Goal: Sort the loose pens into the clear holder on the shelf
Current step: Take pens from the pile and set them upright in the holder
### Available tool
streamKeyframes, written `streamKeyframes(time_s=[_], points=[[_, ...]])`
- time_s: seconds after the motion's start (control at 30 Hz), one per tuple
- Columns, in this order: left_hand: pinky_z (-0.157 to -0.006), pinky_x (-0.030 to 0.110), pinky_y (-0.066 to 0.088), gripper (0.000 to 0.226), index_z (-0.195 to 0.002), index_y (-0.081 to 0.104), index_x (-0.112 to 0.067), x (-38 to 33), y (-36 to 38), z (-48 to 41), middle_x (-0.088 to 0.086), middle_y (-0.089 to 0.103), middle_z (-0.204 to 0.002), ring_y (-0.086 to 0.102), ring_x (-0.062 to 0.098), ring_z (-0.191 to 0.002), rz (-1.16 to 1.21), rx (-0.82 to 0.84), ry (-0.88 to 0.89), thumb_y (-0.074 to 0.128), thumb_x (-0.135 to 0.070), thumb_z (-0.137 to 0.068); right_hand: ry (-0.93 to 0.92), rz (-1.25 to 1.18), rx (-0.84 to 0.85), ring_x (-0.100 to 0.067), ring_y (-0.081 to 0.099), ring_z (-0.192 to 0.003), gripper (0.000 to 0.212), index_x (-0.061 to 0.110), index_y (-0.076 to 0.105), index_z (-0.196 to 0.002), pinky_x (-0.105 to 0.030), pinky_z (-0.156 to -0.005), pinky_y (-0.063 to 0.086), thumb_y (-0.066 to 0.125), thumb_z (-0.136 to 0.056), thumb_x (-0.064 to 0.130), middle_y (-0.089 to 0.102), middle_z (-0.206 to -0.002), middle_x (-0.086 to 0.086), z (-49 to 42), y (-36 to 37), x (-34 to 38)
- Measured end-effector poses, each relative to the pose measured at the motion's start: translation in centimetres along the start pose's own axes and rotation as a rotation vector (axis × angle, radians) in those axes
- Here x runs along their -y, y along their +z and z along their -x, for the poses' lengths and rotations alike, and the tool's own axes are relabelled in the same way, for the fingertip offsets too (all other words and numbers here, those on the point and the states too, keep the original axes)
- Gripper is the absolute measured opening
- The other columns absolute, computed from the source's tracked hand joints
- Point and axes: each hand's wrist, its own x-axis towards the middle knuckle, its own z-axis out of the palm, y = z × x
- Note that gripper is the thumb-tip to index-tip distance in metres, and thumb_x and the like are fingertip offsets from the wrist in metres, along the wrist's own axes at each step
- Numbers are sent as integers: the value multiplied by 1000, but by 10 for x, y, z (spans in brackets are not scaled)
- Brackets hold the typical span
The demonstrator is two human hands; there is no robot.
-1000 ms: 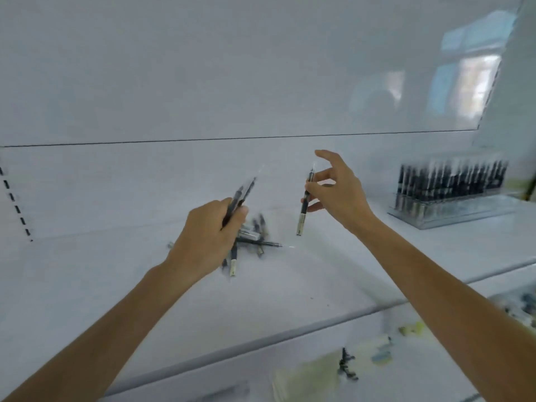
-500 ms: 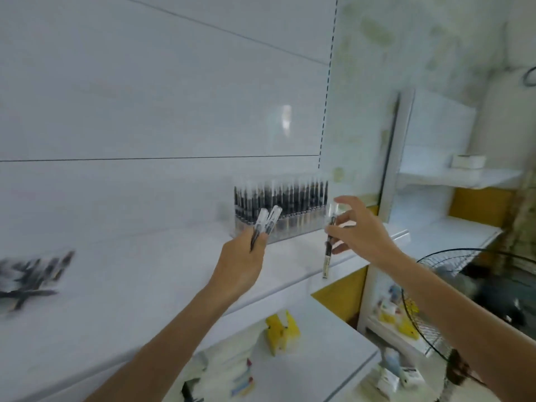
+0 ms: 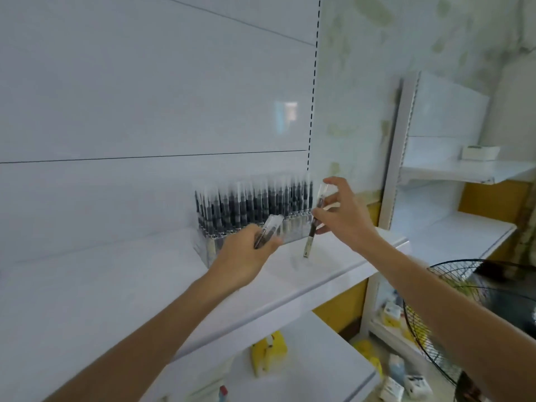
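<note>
Pens (image 3: 269,232) gripped in left hand (image 3: 246,258), one pen (image 3: 309,245) pinched in right hand (image 3: 346,217), holder (image 3: 294,232) behind

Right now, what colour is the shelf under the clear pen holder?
The shelf is white; head view.

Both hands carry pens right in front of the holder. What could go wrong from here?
1. The clear holder looks nearly full, so the pen pinched by the right hand may find no free slot or may knock its neighbours.
2. The left hand grips its pens together. One could slip onto the shelf and roll off the edge.
</note>
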Motion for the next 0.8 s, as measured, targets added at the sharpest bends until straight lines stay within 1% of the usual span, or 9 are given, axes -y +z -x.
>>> streamKeyframes(time_s=[0.1,0.2,0.27,0.4,0.5,0.57,0.67,0.73,0.8], points=[[-61,33,40,23,-84,49,-15,2,6,-17,4,50,-73,45,18,-64,-8,-3,-48,51,-36,-93,-39,-26,-1,-31,66,-68,53,22,39,-124,-23,-48,54,66,-83,1,54,-95,-13,-25,3,-3],[-55,30,38,21,-81,49,-16,2,17,-32,2,52,-68,44,15,-55,3,-1,-81,49,-31,-94,-98,-21,-50,-32,67,-67,53,19,38,-125,-40,-54,58,65,-84,0,55,-90,-10,-47,2,-13],[-47,23,36,22,-77,49,-16,0,21,-40,0,51,-63,42,12,-48,-8,-35,-80,48,-29,-95,-157,-13,-92,-27,67,-67,53,18,38,-127,-45,-60,58,64,-84,1,54,-86,-4,-62,1,-21],[-48,24,35,23,-74,49,-19,-7,32,-60,1,53,-64,44,13,-50,22,-152,-100,47,-27,-96,-227,-75,-63,-18,66,-62,55,20,38,-131,-42,-61,58,64,-86,2,57,-87,-3,-95,-4,-38],[-49,26,35,22,-76,49,-18,-10,44,-72,4,52,-66,43,13,-50,54,-217,-169,46,-28,-96,-308,-105,6,-22,67,-64,56,19,40,-132,-38,-62,59,64,-85,2,59,-86,-4,-112,-8,-47],[-51,27,34,21,-78,50,-18,-11,55,-77,4,51,-67,42,14,-53,50,-244,-206,47,-29,-95,-385,-116,36,-23,67,-64,56,18,40,-132,-40,-64,58,65,-85,2,58,-82,2,-124,-12,-52],[-50,25,32,20,-77,50,-20,-14,73,-79,0,48,-64,40,13,-54,46,-278,-243,50,-30,-94,-451,-136,95,-25,67,-67,56,18,40,-131,-42,-66,58,66,-84,4,58,-82,1,-137,-12,-59],[-50,26,31,20,-77,50,-20,-17,81,-79,0,47,-64,40,14,-54,42,-313,-255,50,-29,-94,-475,-146,138,-20,66,-67,56,19,39,-131,-35,-67,59,66,-84,5,58,-84,1,-142,-7,-64],[-49,25,30,20,-76,50,-21,-21,85,-79,0,46,-62,38,12,-51,57,-372,-254,50,-27,-94,-507,-141,162,-9,63,-63,57,18,38,-133,-18,-63,54,66,-85,7,55,-82,7,-145,-4,-69]])
